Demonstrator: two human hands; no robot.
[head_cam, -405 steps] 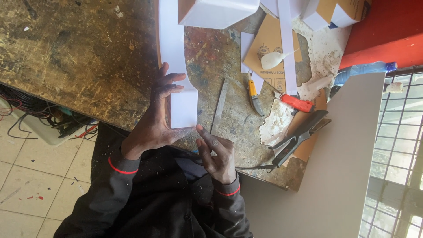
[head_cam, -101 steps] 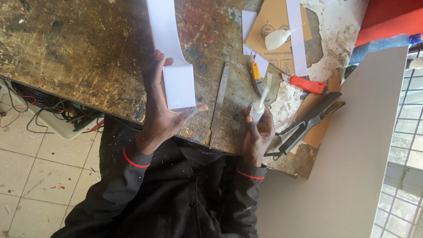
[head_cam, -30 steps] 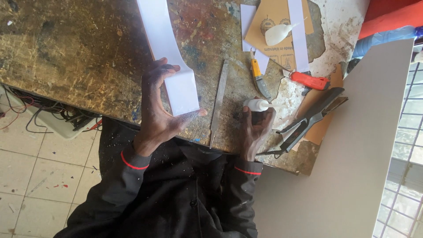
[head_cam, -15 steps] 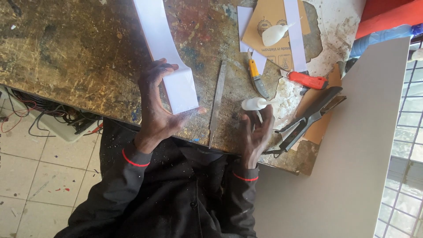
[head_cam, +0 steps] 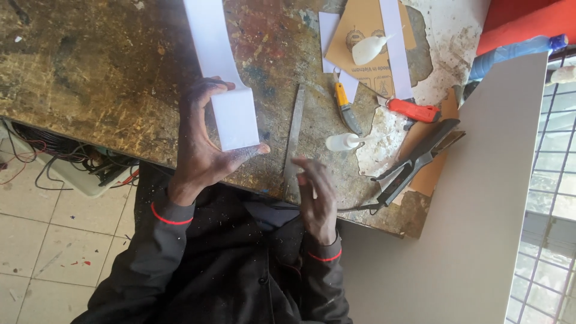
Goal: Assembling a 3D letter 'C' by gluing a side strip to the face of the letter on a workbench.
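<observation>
Head view: left hand pinched the folded white paper strip to keep its crease; right hand hovered open, empty, beside the small glue bottle.

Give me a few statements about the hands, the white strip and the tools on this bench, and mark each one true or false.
1. The left hand grips the folded white card strip. True.
2. The right hand holds the small white glue bottle. False: the bottle lies on the bench, apart from the empty hand.
3. A metal ruler lies between the strip and the bottle. True.
4. The yellow-handled utility knife is in the left hand. False: it lies on the bench.
5. The red-handled cutter lies on the floor. False: on the bench.
</observation>
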